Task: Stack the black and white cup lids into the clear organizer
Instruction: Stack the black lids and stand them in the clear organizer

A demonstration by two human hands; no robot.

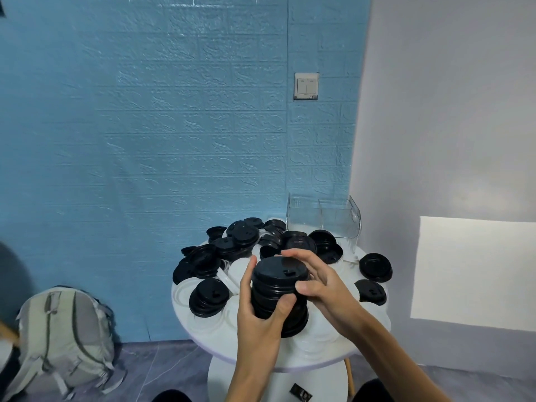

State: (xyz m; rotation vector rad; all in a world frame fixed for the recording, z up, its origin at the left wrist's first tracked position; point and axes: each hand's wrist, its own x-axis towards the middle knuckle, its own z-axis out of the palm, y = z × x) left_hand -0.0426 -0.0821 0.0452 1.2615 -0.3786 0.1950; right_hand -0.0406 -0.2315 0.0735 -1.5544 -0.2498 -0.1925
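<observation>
The person holds a stack of black lids (278, 288) over the middle of a round white table (185, 320). The left hand (261, 311) wraps the stack from the left, fingers curled behind it and the thumb pressed across its front low down. The right hand (316, 280) comes in from the right; its fingers curl over the far rim of the top lid and its thumb lies against the stack's side near the top.

Loose black lids (243, 236) are heaped on the far and left parts of the table, with single ones to the right (375, 266) and front left (208, 297). White lids (240, 271) lie among them and under the hands, hard to tell from the tabletop.

The clear organizer (324, 219) stands at the table's far right edge, near the corner of the blue wall (145, 140); a divider splits it into two bays, and whether lids sit inside cannot be told.

A grey backpack (63, 340) leans by the wall on the floor at left. A light switch (306, 85) is on the wall
</observation>
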